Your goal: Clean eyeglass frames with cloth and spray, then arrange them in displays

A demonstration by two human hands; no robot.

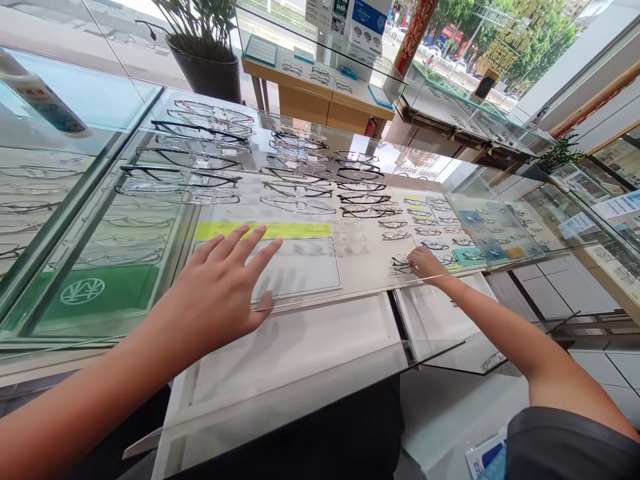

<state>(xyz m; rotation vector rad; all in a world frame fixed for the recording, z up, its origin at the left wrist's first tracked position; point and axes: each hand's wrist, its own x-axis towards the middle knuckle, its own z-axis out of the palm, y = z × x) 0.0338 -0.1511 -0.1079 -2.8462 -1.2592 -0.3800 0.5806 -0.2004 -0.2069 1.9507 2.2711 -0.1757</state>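
Observation:
My left hand (225,283) is spread above the near part of the glass counter top (305,267), with nothing in it; whether its thumb touches the glass I cannot tell. Farther right, my right hand (425,262) has its fingers closed on a pair of glasses (400,261) at the counter's near edge. Several rows of eyeglasses lie beyond my hands: a left column (183,175), a middle column (299,189) and a right column (364,199). A yellow-green strip (265,231) runs just past my left fingertips.
A white bottle (45,100) stands on the glass at the upper left. Under the glass lies a green tray (85,293). An open drawer (300,353) extends below the counter. Behind are a potted plant (205,63) and another display case (320,83).

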